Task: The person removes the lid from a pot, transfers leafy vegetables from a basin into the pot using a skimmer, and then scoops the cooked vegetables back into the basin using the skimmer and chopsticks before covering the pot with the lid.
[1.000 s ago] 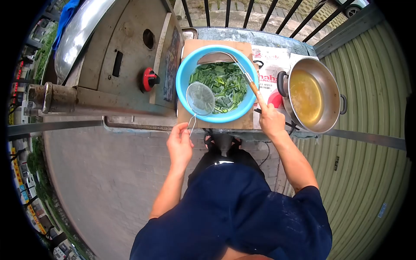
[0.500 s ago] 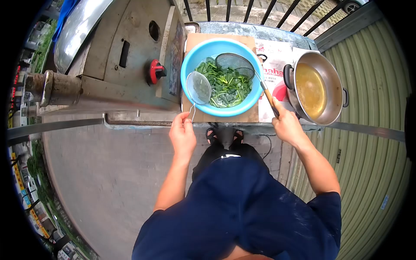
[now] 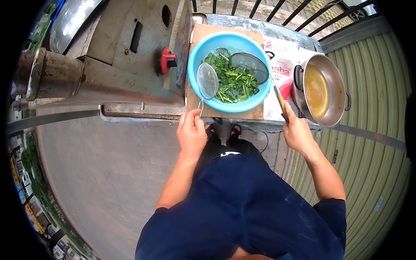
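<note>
"Blue is the basin (image 3: 236, 107) on your desk (image 3: 268, 29); what does it hold?"

"It holds cut green leaves (image 3: 237, 84), and under it there is a brown board (image 3: 255, 113)."

"How is the left hand (image 3: 191, 132)?"

"Your left hand is closed, with the fingers pinching the wire handle of the small strainer (image 3: 208, 81). This strainer is above the left part of the basin; whether it touches the rim, I cannot tell you."

"And the right hand (image 3: 299, 133)?"

"Your right hand is closed around the handle of the large strainer (image 3: 249, 67), whose dark mesh is over the leaves, at the basin's right side."

"What is beside it?"

"To your right stands a steel pot (image 3: 337, 93) with yellowish liquid (image 3: 316, 91)."
</note>
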Demonstrator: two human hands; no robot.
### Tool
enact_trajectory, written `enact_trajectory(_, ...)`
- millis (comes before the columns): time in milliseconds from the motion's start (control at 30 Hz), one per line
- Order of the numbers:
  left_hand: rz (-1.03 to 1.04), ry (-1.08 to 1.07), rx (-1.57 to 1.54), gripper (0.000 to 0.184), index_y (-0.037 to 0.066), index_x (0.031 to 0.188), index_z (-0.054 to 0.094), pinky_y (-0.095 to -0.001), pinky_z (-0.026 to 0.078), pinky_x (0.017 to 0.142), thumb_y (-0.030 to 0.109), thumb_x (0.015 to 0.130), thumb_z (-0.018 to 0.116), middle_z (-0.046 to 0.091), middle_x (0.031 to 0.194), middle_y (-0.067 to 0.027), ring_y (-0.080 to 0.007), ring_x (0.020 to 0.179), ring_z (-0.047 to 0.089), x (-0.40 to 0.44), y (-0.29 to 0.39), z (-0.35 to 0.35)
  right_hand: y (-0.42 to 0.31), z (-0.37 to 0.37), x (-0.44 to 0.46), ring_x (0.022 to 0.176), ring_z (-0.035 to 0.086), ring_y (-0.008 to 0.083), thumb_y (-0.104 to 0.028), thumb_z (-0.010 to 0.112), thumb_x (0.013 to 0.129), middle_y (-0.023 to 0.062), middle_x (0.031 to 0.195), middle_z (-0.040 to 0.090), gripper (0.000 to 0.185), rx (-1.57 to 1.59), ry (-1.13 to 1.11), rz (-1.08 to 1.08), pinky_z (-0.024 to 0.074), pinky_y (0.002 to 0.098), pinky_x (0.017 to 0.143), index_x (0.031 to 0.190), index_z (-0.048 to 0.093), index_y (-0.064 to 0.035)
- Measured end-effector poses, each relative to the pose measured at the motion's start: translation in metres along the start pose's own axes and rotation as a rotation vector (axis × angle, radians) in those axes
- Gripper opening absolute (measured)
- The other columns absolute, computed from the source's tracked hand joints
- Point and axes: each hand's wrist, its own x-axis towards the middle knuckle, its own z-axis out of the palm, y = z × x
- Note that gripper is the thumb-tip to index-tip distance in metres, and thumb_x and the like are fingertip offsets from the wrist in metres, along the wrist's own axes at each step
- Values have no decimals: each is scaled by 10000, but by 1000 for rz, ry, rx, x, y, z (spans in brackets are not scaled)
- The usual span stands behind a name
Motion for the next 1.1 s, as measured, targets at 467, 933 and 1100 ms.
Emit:
enact_trajectory(467,-18,-9,-28,170,6,1068,737,-386,566,737,-17,955,612,701,971,-141,-281,818,701,8,-1,0,-21,-38,16,395,404,92,11,601,920,43,688,544,708,935,-480,437,278,276,358,1606,433,-25)
enact_trajectory(933,-6,-4,-72,178,-18,1070,755,-300,543,736,-40,977,605,709,962,-85,-152,826,672,23,26,12,36,-8,37,401,361,53,-62,599,959,70,763,579,626,1442,-691,435,237,214,342,1566,455,-28)
enact_trajectory(1100,-109,89,-325,205,-69,1083,731,-287,547,852,-100,974,561,693,1061,-107,-155,947,675,20,54,-15,52,-24,26,384,344,51,-64,618,952,71,704,582,643,1486,-614,397,245,214,321,1576,464,-37)
